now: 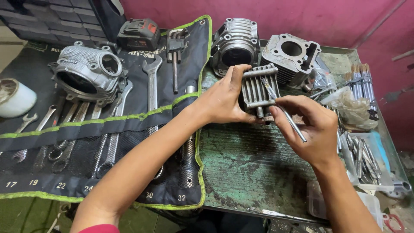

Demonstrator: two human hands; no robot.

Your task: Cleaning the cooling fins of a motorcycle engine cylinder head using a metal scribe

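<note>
The finned metal block [258, 88] stands on the green bench [250, 164] – left hand [224, 101] clasping its side, right hand [312, 129] pinching a thin metal tool [282, 112] against its fins. Two engine cylinders [263, 51] sit just behind; a wrench roll [108, 125] lies to its left.

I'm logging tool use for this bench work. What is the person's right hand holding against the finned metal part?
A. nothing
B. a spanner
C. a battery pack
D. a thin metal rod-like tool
D: the right hand pinches a thin metal tool, its tip set among the fins of the finned part, which the left hand holds.
</note>
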